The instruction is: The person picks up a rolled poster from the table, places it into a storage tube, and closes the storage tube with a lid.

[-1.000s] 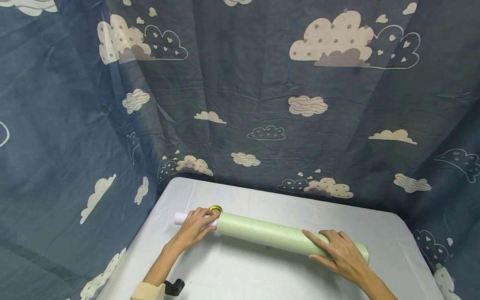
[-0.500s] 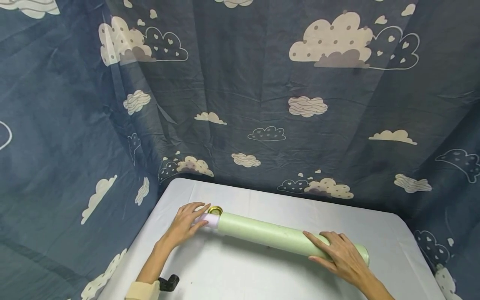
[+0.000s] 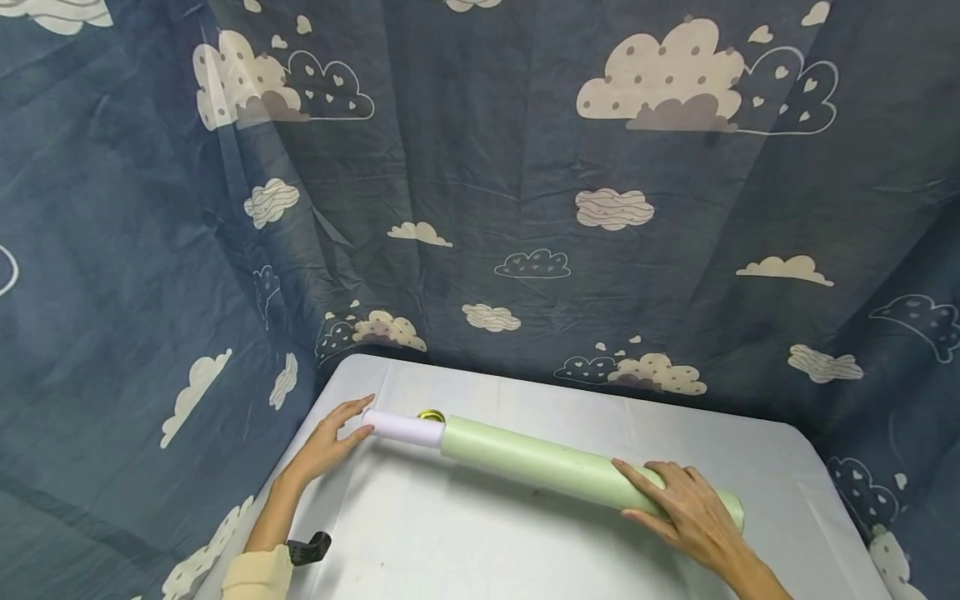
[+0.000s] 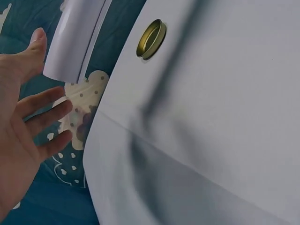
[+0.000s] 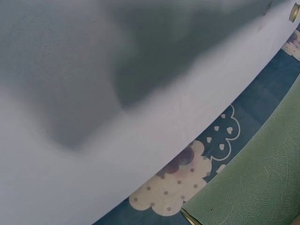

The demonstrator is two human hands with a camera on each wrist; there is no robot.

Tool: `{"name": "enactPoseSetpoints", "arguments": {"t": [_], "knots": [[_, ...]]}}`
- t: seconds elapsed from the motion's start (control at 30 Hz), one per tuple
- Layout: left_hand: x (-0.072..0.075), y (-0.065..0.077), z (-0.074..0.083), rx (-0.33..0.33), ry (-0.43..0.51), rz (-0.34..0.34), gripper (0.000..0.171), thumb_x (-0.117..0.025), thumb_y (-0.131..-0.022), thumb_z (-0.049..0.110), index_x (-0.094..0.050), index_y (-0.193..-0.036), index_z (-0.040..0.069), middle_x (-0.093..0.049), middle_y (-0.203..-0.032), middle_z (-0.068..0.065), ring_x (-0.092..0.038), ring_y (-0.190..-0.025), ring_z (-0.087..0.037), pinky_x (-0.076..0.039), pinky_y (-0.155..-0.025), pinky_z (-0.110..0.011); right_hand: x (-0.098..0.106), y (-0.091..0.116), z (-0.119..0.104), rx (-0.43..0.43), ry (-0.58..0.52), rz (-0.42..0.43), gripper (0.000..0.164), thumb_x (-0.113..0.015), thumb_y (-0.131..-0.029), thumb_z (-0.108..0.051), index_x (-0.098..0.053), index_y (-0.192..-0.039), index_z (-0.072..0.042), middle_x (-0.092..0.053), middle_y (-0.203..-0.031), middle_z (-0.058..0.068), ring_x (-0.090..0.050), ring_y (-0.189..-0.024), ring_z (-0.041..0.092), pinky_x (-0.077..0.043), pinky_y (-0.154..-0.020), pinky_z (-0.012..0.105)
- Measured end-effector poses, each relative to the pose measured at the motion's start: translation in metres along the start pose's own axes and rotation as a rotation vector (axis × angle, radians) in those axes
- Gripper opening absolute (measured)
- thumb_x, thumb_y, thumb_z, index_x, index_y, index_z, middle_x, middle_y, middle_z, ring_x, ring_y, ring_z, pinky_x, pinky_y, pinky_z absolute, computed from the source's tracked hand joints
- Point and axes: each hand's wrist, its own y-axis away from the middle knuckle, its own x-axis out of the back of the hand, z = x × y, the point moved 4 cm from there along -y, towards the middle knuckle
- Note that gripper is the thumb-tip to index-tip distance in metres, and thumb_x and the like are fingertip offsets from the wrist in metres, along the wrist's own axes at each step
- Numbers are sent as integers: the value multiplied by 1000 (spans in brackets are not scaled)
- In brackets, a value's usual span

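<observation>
A long pale green tube (image 3: pixel 540 460) is held above the white table. My right hand (image 3: pixel 684 510) grips it near its right end. A rolled white sheet (image 3: pixel 405 427) sticks out of the tube's left end. My left hand (image 3: pixel 330 442) is at the roll's outer end, fingers extended. In the left wrist view, the thumb of my left hand (image 4: pixel 23 136) lies beside the roll (image 4: pixel 77 40), with three fingers spread below; the index finger is not clearly visible. The right wrist view shows the green tube (image 5: pixel 258 173), with my right hand almost wholly out of frame.
A round gold metal lid (image 3: pixel 431 415) lies on the white-covered table (image 3: pixel 450 533) behind the roll. Dark blue cloth with a cloud print (image 3: pixel 465 167) hangs at the back and sides of the table. A black strap piece (image 3: pixel 309 550) is on the left wrist.
My left hand has moved left, away from the tube's mouth to the roll's outer end. More of the roll shows than half a second ago. My right hand and the tube barely moved.
</observation>
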Motion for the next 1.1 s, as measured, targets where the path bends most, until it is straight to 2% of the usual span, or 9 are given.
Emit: {"name": "enactPoseSetpoints", "arguments": {"t": [0.1,0.23,0.33,0.4,0.5,0.73,1.1], "knots": [[-2,2,-5,49,131,-62,57,-66,-103,24,-48,-155,11,-53,-153,-22,-55,-135,-45,-53,-103,-57,0,1,0,-2,3,-2,67,-59,-93,-69,-55,-150,-33,-71,-103,8,-67,-82,22,-53,-69,42],[-6,5,-12,100,282,-98,54,-62,-105,22,-47,-155,10,-51,-153,-26,-62,-128,-40,-58,-97,-35,0,2,-1,-1,2,3,66,-59,-93,-69,-56,-149,-33,-71,-101,7,-67,-80,21,-52,-67,41],[-6,5,-14,99,314,-77,49,-60,-106,20,-51,-152,6,-58,-146,-27,-68,-115,-20,-58,-89,-26,0,3,-1,-2,0,2,66,-59,-93,-69,-56,-149,-33,-70,-101,7,-67,-80,21,-52,-68,42],[-5,4,-14,96,311,-60,46,-60,-106,19,-54,-149,5,-61,-142,-27,-66,-107,-6,-58,-85,-24,0,3,0,-2,0,1,66,-60,-93,-69,-56,-149,-33,-70,-101,7,-67,-81,21,-53,-68,42],[-5,3,-14,94,334,-42,44,-62,-105,18,-58,-146,4,-60,-143,-27,-64,-106,4,-58,-86,-22,0,3,-1,-2,1,5,66,-58,-94,-69,-57,-149,-34,-71,-101,7,-67,-80,21,-53,-67,42],[-7,0,-11,107,364,-23,39,-65,-103,19,-64,-139,5,-64,-140,-22,-66,-105,0,-58,-85,-20,0,2,-2,-2,6,13,64,-52,-96,-72,-57,-148,-34,-70,-100,7,-66,-79,22,-52,-67,42],[-12,-3,-3,109,352,-9,36,-67,-102,22,-69,-135,8,-69,-131,-19,-66,-101,1,-57,-83,-20,0,-1,-4,4,-1,6,64,-58,-94,-69,-57,-149,-35,-70,-102,6,-67,-82,22,-54,-69,43]]}}
